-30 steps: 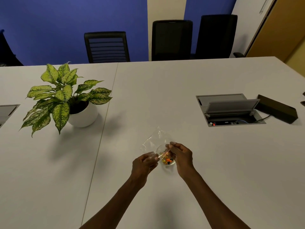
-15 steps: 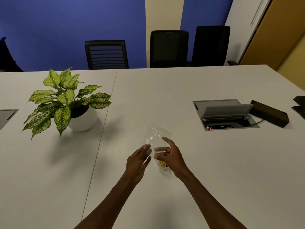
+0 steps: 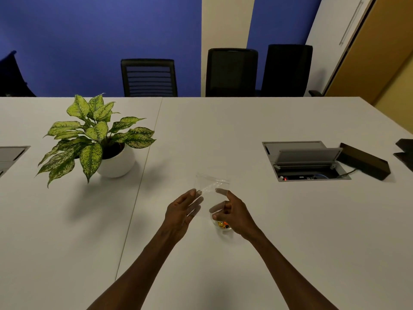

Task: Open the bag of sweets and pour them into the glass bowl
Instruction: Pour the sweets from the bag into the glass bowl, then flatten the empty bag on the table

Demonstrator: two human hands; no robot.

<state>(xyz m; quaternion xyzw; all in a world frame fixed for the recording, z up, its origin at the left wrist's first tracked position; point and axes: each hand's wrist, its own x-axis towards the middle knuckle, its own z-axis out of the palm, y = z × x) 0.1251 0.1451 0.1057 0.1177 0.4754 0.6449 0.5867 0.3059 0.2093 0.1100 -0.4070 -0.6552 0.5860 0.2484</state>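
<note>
A small glass bowl (image 3: 224, 227) stands on the white table (image 3: 290, 231) with orange and yellow sweets (image 3: 222, 224) inside. My right hand (image 3: 234, 214) hovers over it and hides most of its rim, fingers spread. Just beyond the bowl lies the clear plastic bag (image 3: 211, 181), flat and looking empty. My left hand (image 3: 182, 211) is to the left of the bowl, fingers apart. Its fingertips and my right index finger reach the bag's near edge; I cannot tell if they touch it.
A potted plant in a white pot (image 3: 116, 163) stands at the left. An open cable hatch (image 3: 306, 161) and a dark box (image 3: 364, 161) are at the right. Black chairs (image 3: 149, 78) line the table's far side.
A second ago both hands pinched the bag over the bowl. Since then the fingers have spread and the bag has settled on the table beyond the bowl.
</note>
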